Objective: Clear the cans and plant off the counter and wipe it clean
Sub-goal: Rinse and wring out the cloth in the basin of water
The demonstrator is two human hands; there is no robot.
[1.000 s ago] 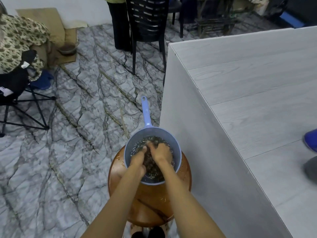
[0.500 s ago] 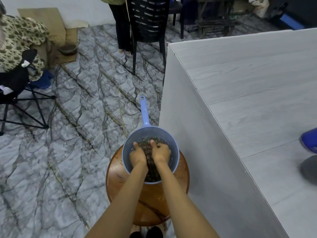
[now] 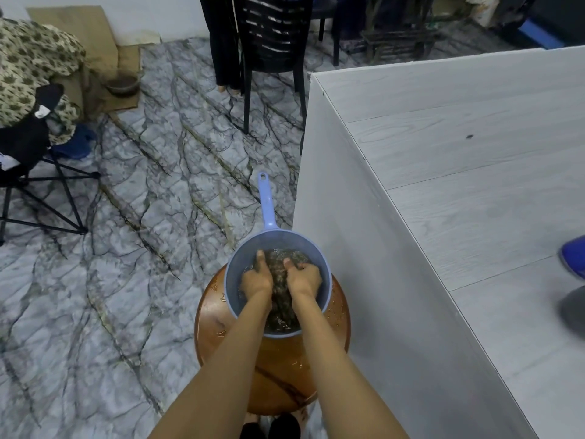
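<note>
A blue plastic dipper bowl point(image 3: 326, 280) with a long handle point(image 3: 266, 201) stands on a round brown wooden stool point(image 3: 212, 315), just left of the grey counter point(image 3: 459, 185). Water and a dark, mottled wet cloth point(image 3: 280, 301) fill the bowl. My left hand point(image 3: 254, 280) and my right hand point(image 3: 304, 277) are both down in the bowl, side by side, fingers curled round the cloth with thumbs pointing away from me. The fingertips are hidden in the water. No cans or plant are in view.
A blue object point(image 3: 573, 255) and a grey one point(image 3: 573, 308) are cut off at the counter's right edge. A black plastic chair point(image 3: 272, 33) and a person's legs point(image 3: 223, 42) stand beyond the counter's corner. A folding seat with patterned cloth point(image 3: 31, 137) is at the left.
Both hands drew back from the bowl's far side toward its middle and closed tighter round the cloth. The bowl and stool stayed put.
</note>
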